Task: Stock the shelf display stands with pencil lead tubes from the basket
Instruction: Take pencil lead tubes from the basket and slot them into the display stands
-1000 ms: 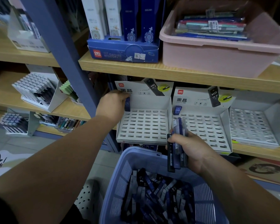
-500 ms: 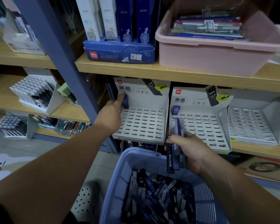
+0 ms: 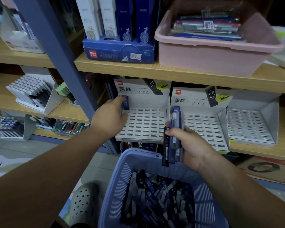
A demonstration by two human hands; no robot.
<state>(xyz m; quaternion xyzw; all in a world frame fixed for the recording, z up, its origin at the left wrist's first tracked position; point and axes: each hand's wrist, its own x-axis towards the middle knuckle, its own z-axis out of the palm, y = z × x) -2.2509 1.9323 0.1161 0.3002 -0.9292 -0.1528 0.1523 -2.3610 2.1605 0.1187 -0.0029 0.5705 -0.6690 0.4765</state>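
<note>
A white slotted display stand [image 3: 145, 124] sits on the lower shelf, and a dark blue pencil lead tube [image 3: 126, 103] stands upright in its top-left slot. My left hand [image 3: 109, 117] is beside that tube, its forefinger stretched against the tube's upper left edge. My right hand [image 3: 192, 145] grips a bundle of several lead tubes [image 3: 173, 139] upright in front of the middle stand [image 3: 204, 129]. Below it, the lilac basket [image 3: 138, 155] holds a heap of loose tubes [image 3: 156, 196]. A third stand [image 3: 250, 125] at the right has bare slots.
The wooden shelf above [image 3: 171, 73] carries a blue pen box [image 3: 118, 50] and a pink tub [image 3: 212, 56] of packets. A blue steel upright [image 3: 59, 55] rises left of the stands. Pen displays [image 3: 31, 92] fill the left shelves. A perforated shoe [image 3: 82, 201] is on the floor.
My left hand has opened from a fist around the tube and drawn back a little, leaving the tube standing in the top-left slot with the forefinger against it. The right hand has barely moved.
</note>
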